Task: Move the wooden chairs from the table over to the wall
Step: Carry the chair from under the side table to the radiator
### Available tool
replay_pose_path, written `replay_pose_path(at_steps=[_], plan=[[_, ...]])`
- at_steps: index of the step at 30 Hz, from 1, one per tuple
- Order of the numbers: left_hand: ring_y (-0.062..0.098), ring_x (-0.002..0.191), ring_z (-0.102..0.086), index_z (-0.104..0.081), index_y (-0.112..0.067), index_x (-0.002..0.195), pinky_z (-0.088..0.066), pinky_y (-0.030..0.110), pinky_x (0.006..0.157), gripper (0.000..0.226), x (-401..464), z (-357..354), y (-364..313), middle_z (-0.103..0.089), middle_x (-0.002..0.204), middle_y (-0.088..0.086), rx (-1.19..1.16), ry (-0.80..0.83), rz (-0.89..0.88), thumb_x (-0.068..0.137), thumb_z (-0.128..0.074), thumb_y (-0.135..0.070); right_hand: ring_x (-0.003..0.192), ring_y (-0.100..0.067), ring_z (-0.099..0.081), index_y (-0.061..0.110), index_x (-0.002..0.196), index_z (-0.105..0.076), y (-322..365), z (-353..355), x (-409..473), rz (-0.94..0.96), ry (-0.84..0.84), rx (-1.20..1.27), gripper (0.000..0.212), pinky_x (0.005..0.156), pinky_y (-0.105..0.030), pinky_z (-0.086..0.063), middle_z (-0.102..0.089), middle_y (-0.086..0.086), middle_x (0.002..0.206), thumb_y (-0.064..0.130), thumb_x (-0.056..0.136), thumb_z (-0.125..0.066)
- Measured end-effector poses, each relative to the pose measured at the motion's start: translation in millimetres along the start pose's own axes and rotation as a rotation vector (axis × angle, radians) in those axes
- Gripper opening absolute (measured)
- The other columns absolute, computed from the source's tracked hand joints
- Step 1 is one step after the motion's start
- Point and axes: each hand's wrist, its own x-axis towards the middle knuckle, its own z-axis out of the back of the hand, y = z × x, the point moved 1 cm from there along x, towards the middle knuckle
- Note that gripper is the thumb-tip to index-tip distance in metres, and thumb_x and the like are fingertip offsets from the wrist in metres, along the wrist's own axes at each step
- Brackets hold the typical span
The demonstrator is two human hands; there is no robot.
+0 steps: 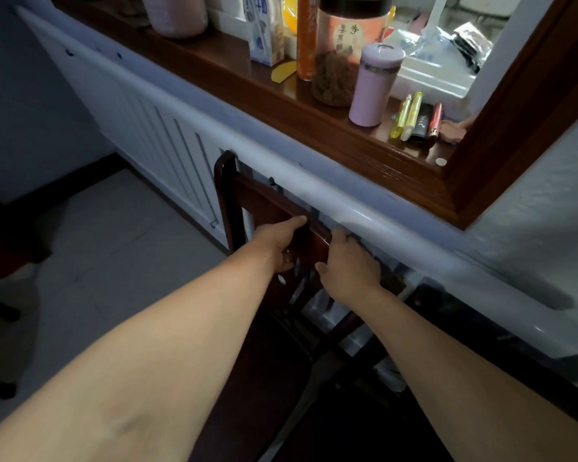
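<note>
Both hands gripping chair (pixel 247 198) top rail, left hand (pixel 277 243) beside right hand (pixel 347 265); chair sitting against wall (pixel 531 208) just beyond grip; likely rigid, heavyish; rail is sound hold.

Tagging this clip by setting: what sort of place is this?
Probably a room in a home: a wooden sill crowded with jars and a milk carton, a white radiator cover, and a chair by the wall.

Dark red-brown chair (pixel 264 201), pink cup (pixel 374 88), white wall panel w/ ribs (pixel 154 128).
</note>
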Motion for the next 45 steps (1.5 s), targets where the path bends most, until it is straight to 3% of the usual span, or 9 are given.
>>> replay_pose_path(at_steps=[5, 9, 14, 19, 23, 28, 34, 42, 45], plan=[[0.026, 0.117, -0.053, -0.047, -0.011, 0.133, -0.045, 0.037, 0.091, 0.065, -30.8, 24.8, 2.3, -0.052, 0.133, 0.013, 0.041, 0.001, -0.031, 0.08, -0.068, -0.041, 0.137, -0.035, -0.027, 0.008, 0.15, -0.003, 17.9, 6.8, -18.6, -0.052, 0.043, -0.072, 0.088, 0.111, -0.045, -0.029, -0.019, -0.021, 0.152, 0.035, 0.088, -0.06], [0.019, 0.092, -0.059, -0.047, -0.006, 0.131, -0.044, 0.023, 0.063, 0.055, -56.6, 59.1, 0.7, -0.055, 0.13, 0.013, 0.052, 0.013, -0.091, 0.085, -0.065, -0.032, 0.138, -0.039, -0.018, 0.009, 0.141, -0.025, 47.5, 4.3, -42.7, 0.015, -0.006, -0.126, 0.071, 0.114, -0.048, -0.024, -0.016, -0.023, 0.15, 0.036, 0.086, -0.061], [0.025, 0.119, -0.051, -0.04, -0.005, 0.138, -0.036, 0.03, 0.075, 0.062, -83.1, 128.7, 7.7, -0.051, 0.135, 0.014, 0.144, -0.033, -0.099, 0.087, -0.062, -0.032, 0.138, -0.036, -0.018, 0.011, 0.141, -0.029, 108.5, -8.3, -67.5, 0.064, 0.092, -0.063, 0.067, 0.111, -0.046, -0.027, -0.02, -0.018, 0.15, 0.035, 0.087, -0.061], [0.017, 0.088, -0.053, -0.045, -0.006, 0.133, -0.031, 0.022, 0.052, 0.052, -114.6, 241.4, 20.4, -0.054, 0.111, 0.006, 0.163, -0.092, -0.16, 0.088, -0.061, -0.028, 0.135, -0.037, -0.023, 0.01, 0.139, -0.029, 199.5, -38.3, -97.9, 0.148, 0.16, -0.065, 0.068, 0.108, -0.045, -0.033, -0.022, -0.019, 0.148, 0.038, 0.086, -0.061], [0.011, 0.063, -0.04, -0.049, -0.007, 0.13, -0.025, 0.023, 0.051, 0.049, -130.7, 352.0, 35.0, -0.047, 0.078, 0.0, 0.165, -0.159, -0.145, 0.087, -0.061, -0.029, 0.129, -0.035, -0.029, 0.01, 0.135, -0.032, 282.8, -69.9, -122.7, 0.231, 0.188, -0.056, 0.064, 0.102, -0.042, -0.037, -0.028, -0.017, 0.141, 0.039, 0.086, -0.061], [0.017, 0.097, -0.055, -0.051, -0.009, 0.129, -0.034, 0.027, 0.078, 0.048, -155.8, 475.7, 56.3, -0.056, 0.107, 0.006, 0.072, -0.273, -0.115, 0.087, -0.062, -0.028, 0.131, -0.034, -0.028, 0.012, 0.137, -0.031, 384.3, -106.0, -145.2, 0.323, 0.229, -0.076, 0.068, 0.099, -0.042, -0.037, -0.027, -0.016, 0.142, 0.038, 0.084, -0.063], [0.018, 0.11, -0.056, -0.052, -0.007, 0.13, -0.038, 0.021, 0.07, 0.046, -196.6, 604.8, 80.4, -0.057, 0.126, 0.012, -0.053, -0.441, -0.124, 0.088, -0.062, -0.023, 0.126, -0.033, -0.033, 0.01, 0.13, -0.035, 504.1, -145.7, -172.9, 0.51, 0.275, -0.097, 0.062, 0.094, -0.041, -0.039, -0.031, -0.016, 0.137, 0.037, 0.082, -0.063], [0.019, 0.105, -0.057, -0.053, -0.011, 0.128, -0.036, 0.022, 0.06, 0.045, -225.3, 728.3, 100.8, -0.058, 0.128, 0.01, -0.197, -0.617, -0.122, 0.087, -0.063, -0.026, 0.126, -0.034, -0.034, 0.01, 0.135, -0.032, 630.8, -184.1, -184.8, 0.724, 0.336, -0.107, 0.067, 0.096, -0.04, -0.038, -0.032, -0.016, 0.136, 0.036, 0.081, -0.064], [0.02, 0.098, -0.058, -0.057, -0.017, 0.121, -0.038, 0.03, 0.074, 0.039, -219.7, 764.5, 102.0, -0.061, 0.122, 0.008, -0.249, -0.663, -0.096, 0.085, -0.064, -0.029, 0.128, -0.034, -0.032, 0.01, 0.139, -0.029, 673.3, -198.6, -175.9, 0.793, 0.365, -0.112, 0.072, 0.101, -0.042, -0.037, -0.031, -0.016, 0.139, 0.037, 0.082, -0.064]])
